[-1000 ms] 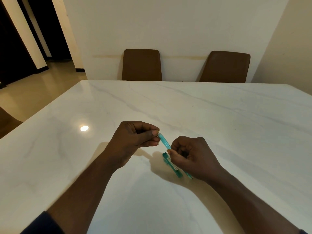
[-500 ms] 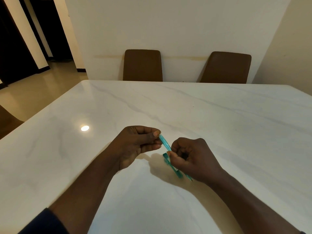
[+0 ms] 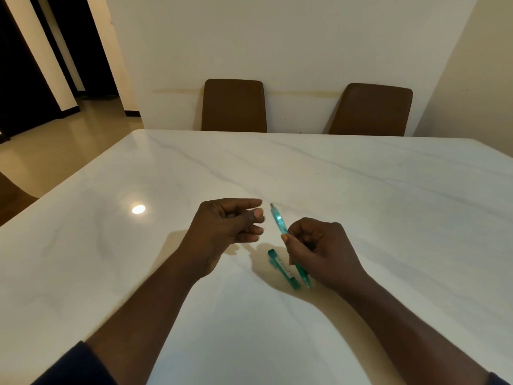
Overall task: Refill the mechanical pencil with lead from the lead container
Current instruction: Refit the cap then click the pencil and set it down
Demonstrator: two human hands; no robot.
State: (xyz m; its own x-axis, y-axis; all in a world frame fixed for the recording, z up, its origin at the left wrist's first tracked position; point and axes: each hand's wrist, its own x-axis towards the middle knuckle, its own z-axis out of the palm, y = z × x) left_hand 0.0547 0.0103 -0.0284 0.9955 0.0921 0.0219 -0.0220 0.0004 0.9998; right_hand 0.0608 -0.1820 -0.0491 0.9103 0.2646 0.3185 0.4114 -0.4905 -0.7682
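Note:
My right hand (image 3: 319, 251) grips a translucent teal mechanical pencil (image 3: 279, 222) around its middle. The pencil is tilted, with its narrow grey top end pointing away from me and its tip down by the table near my wrist. My left hand (image 3: 227, 229) hovers just left of the pencil's top end, a small gap apart from it. Its thumb and forefinger are close together, and I cannot tell whether something small sits between them. A teal lead container (image 3: 283, 269) lies flat on the white marble table (image 3: 388, 218), directly under my right hand's fingers.
Two brown chairs (image 3: 234, 105) (image 3: 370, 109) stand at the table's far edge against the wall. A lamp's reflection (image 3: 138, 209) shines on the tabletop to the left. An open doorway and floor lie beyond the table's left edge.
My left hand was pinching the pencil's top end; it has now come off it and drawn slightly left. The bare grey top end is now exposed. My right hand keeps its hold.

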